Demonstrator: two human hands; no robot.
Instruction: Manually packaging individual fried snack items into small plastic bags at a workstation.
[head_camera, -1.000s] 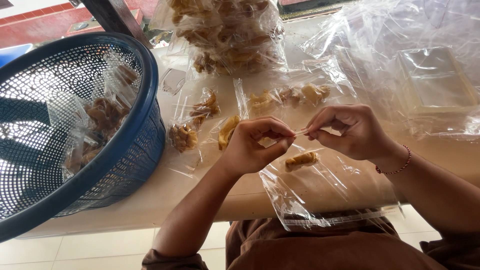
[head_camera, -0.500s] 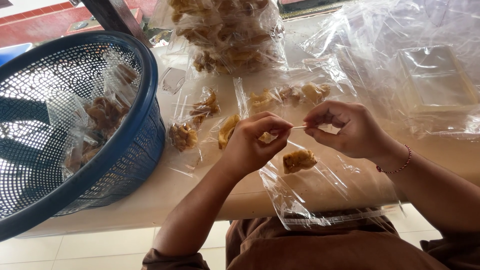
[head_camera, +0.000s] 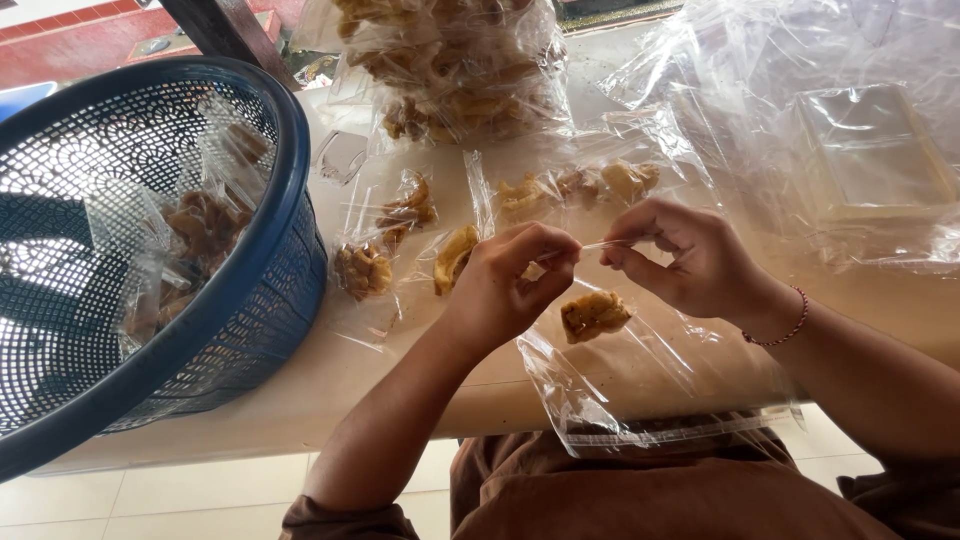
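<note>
My left hand (head_camera: 512, 282) and my right hand (head_camera: 688, 258) pinch the two sides of the mouth of a clear plastic bag (head_camera: 640, 385) and hold it stretched between them above the table's near edge. A golden fried snack piece (head_camera: 594, 314) hangs inside the bag just below my hands. The bag's lower end droops over the table edge towards my lap.
A blue mesh basket (head_camera: 250, 290) holding filled snack bags stands at the left. Small filled bags (head_camera: 378, 245) lie on the pale table (head_camera: 400, 380). A big bag of fried snacks (head_camera: 450, 65) stands at the back, and empty clear bags (head_camera: 850, 150) are heaped at the right.
My hands have stayed together on the bag's mouth, and the bag is drawn tighter. The snack piece has shifted slightly higher and left inside the bag.
</note>
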